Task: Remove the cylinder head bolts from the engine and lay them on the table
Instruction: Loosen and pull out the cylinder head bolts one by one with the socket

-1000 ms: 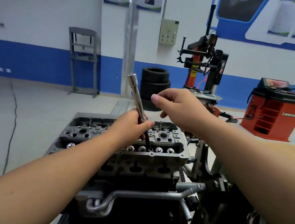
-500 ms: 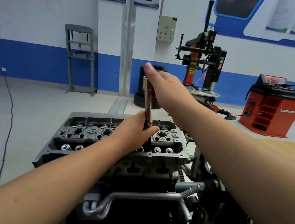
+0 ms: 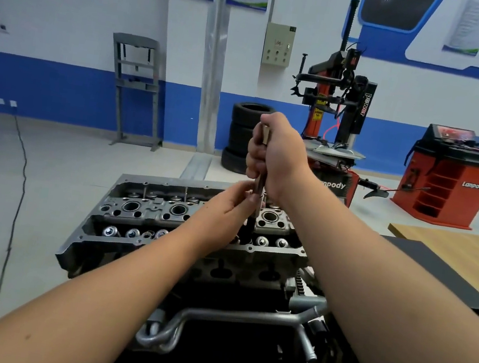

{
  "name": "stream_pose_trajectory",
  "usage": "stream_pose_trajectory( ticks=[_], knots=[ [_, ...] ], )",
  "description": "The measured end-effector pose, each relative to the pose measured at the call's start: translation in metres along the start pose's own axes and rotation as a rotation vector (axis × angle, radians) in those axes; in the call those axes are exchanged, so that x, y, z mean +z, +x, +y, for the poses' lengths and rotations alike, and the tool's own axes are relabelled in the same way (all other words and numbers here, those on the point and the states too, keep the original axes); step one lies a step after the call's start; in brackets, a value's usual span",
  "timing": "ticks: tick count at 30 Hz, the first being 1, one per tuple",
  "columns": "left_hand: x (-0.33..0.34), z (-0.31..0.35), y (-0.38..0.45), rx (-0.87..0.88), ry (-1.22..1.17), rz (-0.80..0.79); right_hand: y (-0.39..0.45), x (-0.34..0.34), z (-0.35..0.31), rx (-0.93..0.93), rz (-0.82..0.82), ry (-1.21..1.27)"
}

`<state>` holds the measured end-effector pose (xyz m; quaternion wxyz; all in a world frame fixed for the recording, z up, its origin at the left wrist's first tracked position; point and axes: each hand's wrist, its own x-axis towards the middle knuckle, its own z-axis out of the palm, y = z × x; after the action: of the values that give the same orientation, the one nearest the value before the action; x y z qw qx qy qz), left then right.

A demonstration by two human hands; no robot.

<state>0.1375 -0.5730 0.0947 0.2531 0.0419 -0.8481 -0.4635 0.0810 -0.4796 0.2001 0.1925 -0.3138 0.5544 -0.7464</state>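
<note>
A grey cylinder head [image 3: 141, 210] sits on top of the engine in front of me, with open bores and shiny valve caps along its near row. A long metal socket extension [image 3: 260, 184] stands upright over the head's right part, its dark lower end down in a bolt hole. My right hand [image 3: 278, 159] grips the tool's upper end in a fist. My left hand [image 3: 228, 207] holds the tool's lower shaft just above the head. The bolt under the tool is hidden.
A wooden table [image 3: 462, 252] with a black mat [image 3: 435, 270] lies to the right of the engine. Grey coolant pipes [image 3: 231, 318] run across the engine's front. Stacked tyres [image 3: 239, 138], a tyre changer [image 3: 340, 109] and an orange wheel balancer [image 3: 447, 180] stand behind.
The tool went from leaning left to upright. My right hand moved from beside it onto its top and now grips it in a fist. My left hand stayed low on the shaft.
</note>
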Motion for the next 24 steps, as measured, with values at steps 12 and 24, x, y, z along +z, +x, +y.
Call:
stream_pose_trajectory(
  ticks=[12, 24],
  knots=[
    [0.000, -0.006, 0.003, 0.045, 0.034, 0.012, 0.002, 0.017, 0.013, -0.119, 0.283, -0.155],
    [0.003, -0.006, 0.001, 0.017, -0.044, 0.156, 0.015, 0.008, 0.012, -0.001, -0.100, -0.055]
  ],
)
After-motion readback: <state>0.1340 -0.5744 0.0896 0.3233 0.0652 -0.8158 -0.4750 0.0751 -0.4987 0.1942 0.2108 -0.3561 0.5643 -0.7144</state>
